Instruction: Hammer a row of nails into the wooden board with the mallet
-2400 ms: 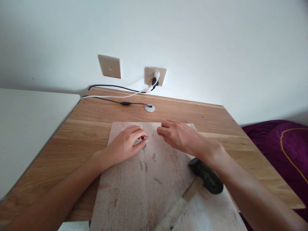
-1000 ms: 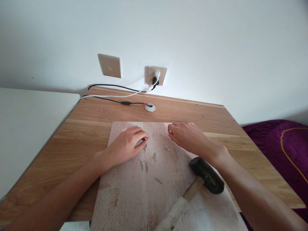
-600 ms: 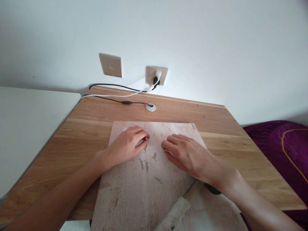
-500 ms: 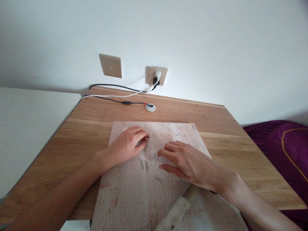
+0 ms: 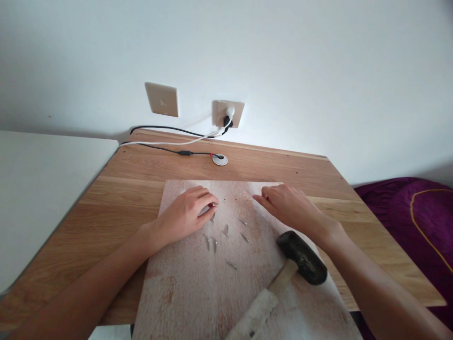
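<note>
My left hand point(image 5: 193, 208) rests on the far left part of a pale, worn wooden board point(image 5: 184, 288). Its thumb and fingers are pinched together; a tiny bright bit shows at the fingertips, too small to name. Just below the thumb is a small metal nail point(image 5: 213, 217). Over the board's far right part, my right hand point(image 5: 292, 205) is closed, and its curled fingers hide whatever they grip. Several loose nails point(image 5: 215, 245) lie between the hands. A hammer with a black head point(image 5: 302, 257) and a pale wrapped handle point(image 5: 255, 314) lies on the board, nearer me.
Small dark dots point(image 5: 236, 199) run in a row between my hands. The board sits on a wooden table point(image 5: 120, 208) against a wall. Cables point(image 5: 166, 142) cross behind, near a wall socket point(image 5: 228, 114). A white surface point(image 5: 46, 189) stands left, purple cloth point(image 5: 392, 212) right.
My right hand has moved from above the loose nails away to the board's far right, its fingers closing. The hammer head and more nails now show. My left hand has stayed in place.
</note>
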`<state>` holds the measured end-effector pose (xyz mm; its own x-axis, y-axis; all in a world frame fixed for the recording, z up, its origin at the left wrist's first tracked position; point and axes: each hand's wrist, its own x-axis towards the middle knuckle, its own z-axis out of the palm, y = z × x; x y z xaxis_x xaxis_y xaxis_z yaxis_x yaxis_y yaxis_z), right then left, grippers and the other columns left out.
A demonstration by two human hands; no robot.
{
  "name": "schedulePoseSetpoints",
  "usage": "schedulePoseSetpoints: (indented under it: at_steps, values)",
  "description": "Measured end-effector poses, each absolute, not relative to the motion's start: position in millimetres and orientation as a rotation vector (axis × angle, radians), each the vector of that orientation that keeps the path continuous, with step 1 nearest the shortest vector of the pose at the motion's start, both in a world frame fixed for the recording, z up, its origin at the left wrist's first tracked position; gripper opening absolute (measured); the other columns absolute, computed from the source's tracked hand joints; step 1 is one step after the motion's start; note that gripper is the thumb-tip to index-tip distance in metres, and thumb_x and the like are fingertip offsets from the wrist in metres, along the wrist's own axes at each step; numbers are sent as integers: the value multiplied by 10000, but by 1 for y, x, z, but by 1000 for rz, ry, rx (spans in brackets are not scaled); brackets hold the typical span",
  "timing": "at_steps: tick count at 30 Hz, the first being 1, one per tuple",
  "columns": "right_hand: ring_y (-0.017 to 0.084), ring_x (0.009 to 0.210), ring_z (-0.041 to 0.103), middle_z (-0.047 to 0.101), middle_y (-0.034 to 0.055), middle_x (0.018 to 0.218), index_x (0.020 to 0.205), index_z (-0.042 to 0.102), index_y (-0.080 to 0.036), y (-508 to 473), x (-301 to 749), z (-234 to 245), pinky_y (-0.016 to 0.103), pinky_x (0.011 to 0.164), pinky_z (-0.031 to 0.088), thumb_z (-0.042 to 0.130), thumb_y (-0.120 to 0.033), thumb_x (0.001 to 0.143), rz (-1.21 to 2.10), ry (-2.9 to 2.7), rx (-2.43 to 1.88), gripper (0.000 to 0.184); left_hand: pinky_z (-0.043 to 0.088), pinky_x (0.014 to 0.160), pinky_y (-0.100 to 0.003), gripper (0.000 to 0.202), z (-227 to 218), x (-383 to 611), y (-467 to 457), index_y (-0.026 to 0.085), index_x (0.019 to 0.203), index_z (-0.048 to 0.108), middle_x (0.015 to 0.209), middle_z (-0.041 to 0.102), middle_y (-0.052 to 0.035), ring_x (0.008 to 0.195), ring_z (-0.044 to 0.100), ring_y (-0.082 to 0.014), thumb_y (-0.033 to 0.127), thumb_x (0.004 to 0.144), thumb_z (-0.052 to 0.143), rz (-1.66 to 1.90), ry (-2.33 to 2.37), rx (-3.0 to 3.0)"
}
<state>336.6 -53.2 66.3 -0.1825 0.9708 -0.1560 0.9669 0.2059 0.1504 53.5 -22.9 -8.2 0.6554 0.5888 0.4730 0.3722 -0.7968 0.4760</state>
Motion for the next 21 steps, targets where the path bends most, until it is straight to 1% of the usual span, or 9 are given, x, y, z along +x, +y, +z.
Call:
schedulePoseSetpoints:
  at_steps: [2, 7, 11, 13, 16, 19, 21]
  values:
    - [297, 797, 768, 791, 141, 820, 768, 714, -173, -53, 333, 66, 328, 615, 361, 509, -311, 1120, 20, 2253, 1847, 430, 494, 790, -323, 91, -8, 53, -23, 176, 961, 667, 907, 693, -31, 864, 643, -191, 114, 1013, 624, 896, 764, 2532]
    - [254, 789, 763, 797, 97, 847, 808, 711, -178, -51, 332, 69, 312, 634, 387, 548, -199, 1068, -34, 2295, 1820, 307, 494, 792, -328, 102, -7, 53, -24, 179, 956, 660, 897, 682, -28, 857, 635, -190, 122, 1024, 610, 881, 763, 2537]
    - [248, 799, 758, 799, 89, 886, 839, 701, -176, -51, 334, 68, 310, 657, 411, 570, -123, 1005, -56, 2351, 1842, 218, 492, 788, -327, 95, -8, 53, -23, 185, 961, 655, 906, 683, -29, 864, 635, -190, 129, 1026, 613, 883, 761, 2533]
    - [244, 794, 753, 793, 79, 886, 884, 699, -174, -51, 335, 68, 308, 660, 424, 582, -104, 983, -64, 2383, 1869, 169, 491, 786, -326, 96, -9, 53, -23, 184, 959, 654, 906, 684, -29, 865, 635, -190, 127, 1026, 614, 885, 759, 2528]
    - [218, 795, 738, 780, 57, 901, 963, 679, -178, -55, 334, 69, 299, 695, 459, 594, -103, 988, -82, 2454, 1888, 116, 490, 777, -326, 104, -8, 53, -23, 180, 950, 654, 894, 681, -29, 855, 634, -189, 124, 1025, 611, 887, 760, 2533]
    - [195, 817, 713, 758, 41, 911, 968, 659, -184, -64, 326, 70, 293, 750, 483, 626, -102, 983, -109, 2621, 1809, 90, 498, 778, -328, 106, -7, 53, -24, 184, 952, 656, 894, 684, -29, 854, 637, -190, 130, 1029, 606, 872, 770, 2544]
    - [197, 808, 693, 739, 43, 901, 958, 661, -178, -73, 316, 68, 303, 746, 483, 640, -85, 974, -88, 2810, 1691, 96, 511, 783, -332, 100, -6, 53, -24, 184, 956, 661, 900, 689, -32, 859, 647, -193, 140, 1031, 610, 859, 781, 2549]
